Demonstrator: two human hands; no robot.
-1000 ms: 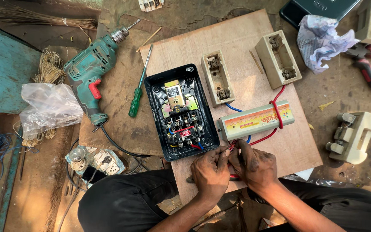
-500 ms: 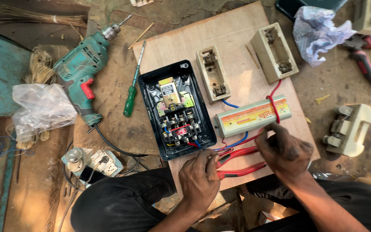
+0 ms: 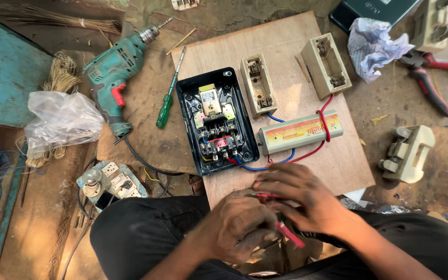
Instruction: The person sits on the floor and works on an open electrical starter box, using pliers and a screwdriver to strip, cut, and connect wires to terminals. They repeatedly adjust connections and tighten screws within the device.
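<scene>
Both of my hands meet over my lap at the near edge of a wooden board (image 3: 296, 57). My left hand (image 3: 237, 231) and my right hand (image 3: 307, 205) are closed together on red-handled pliers (image 3: 290, 236). One red handle sticks out between them, and the jaws are hidden. Just beyond my fingers, red and blue wires (image 3: 255, 167) run from an open black switch box (image 3: 216, 122) to a long cream box (image 3: 299, 132) with a red wire looped round it. Two cream fuse holders (image 3: 256, 85) (image 3: 327, 65) stand further back.
A teal drill (image 3: 115, 78) and a green screwdriver (image 3: 168, 98) lie left of the board, near a plastic bag (image 3: 60, 122). A socket board with a bulb (image 3: 110, 181) sits by my left knee. On the right are other red pliers (image 3: 431, 78), a cream fuse part (image 3: 408, 153) and crumpled paper (image 3: 372, 44).
My hands drew back from the wires at the board's near edge and closed together over the pliers. Half a second ago the pliers lay open between them.
</scene>
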